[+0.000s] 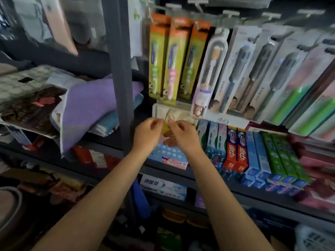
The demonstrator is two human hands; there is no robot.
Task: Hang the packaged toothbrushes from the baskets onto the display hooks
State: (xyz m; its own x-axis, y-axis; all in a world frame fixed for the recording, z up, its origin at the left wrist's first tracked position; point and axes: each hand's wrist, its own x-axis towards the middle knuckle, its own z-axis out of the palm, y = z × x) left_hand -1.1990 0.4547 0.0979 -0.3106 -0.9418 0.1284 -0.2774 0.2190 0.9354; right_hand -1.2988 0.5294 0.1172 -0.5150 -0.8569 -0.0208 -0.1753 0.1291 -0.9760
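Holding a small packaged toothbrush with a yellow part at centre frame, between both hands. My left hand has its fingers curled and pinches the pack's left edge; my right hand has its fingers curled onto the right edge. The pack is mostly hidden and blurred: only a yellow patch and a clear, glossy plastic bit above it show, so I cannot tell its long axis or which way it points.

Item, behind the hands: pale cream rectangular tray-like pack, matt, with a raised rim, just above my knuckles.

Item, upper centre: three orange-and-green carded children's toothbrush packs, hanging on metal display hooks, long axis near vertical, brush heads up. Card backs, clear blisters; handles green, pink, green.

Item, right of these: clear rounded plastic toothbrush case with a lilac label, hanging tilted, its top leaning to the right.

Item, upper right: row of white and grey carded toothbrush packs, long and narrow, fanned and leaning right, heads up; green-handled ones at the far right.

Item, centre right: rows of boxed toothpaste in red, blue and green cardboard, lying on a dark metal shelf.

Item, left: folded lilac towel, soft and napped, left of a dark grey upright shelf post.
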